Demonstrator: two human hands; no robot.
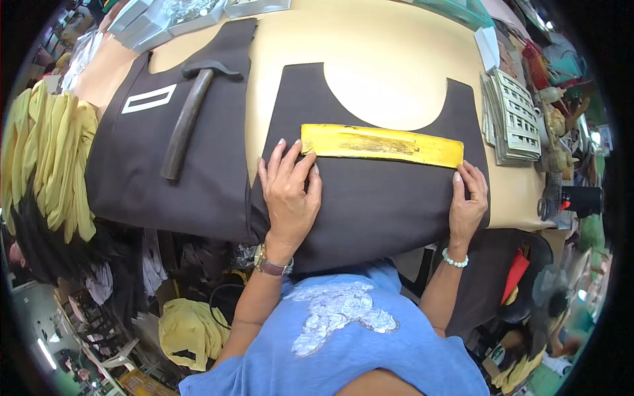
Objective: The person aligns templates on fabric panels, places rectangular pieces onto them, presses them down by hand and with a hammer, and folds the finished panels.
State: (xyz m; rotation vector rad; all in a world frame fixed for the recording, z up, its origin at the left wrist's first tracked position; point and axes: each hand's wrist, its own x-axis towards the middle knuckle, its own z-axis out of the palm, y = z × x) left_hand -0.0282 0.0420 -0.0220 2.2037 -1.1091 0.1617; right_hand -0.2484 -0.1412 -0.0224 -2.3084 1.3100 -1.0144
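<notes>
A long yellow strip point(383, 144), its middle darkly stained and scuffed, lies across a dark cut fabric panel point(370, 198) below the panel's curved neckline. My left hand point(290, 191) is at the strip's lower left corner, thumb and index finger close together there, the other fingers resting on the cloth. At the lower right corner, my right hand point(469, 198) has its thumb and fingertips closed on the strip's edge. What lies under the strip is hidden.
To the left, a hammer point(188, 125) rests on another dark panel point(145, 165) beside a white rectangular outline point(149, 99). Yellow cloth pieces point(53, 152) hang at the far left. Card stacks point(512, 119) stand on the right, trays point(165, 20) at the back.
</notes>
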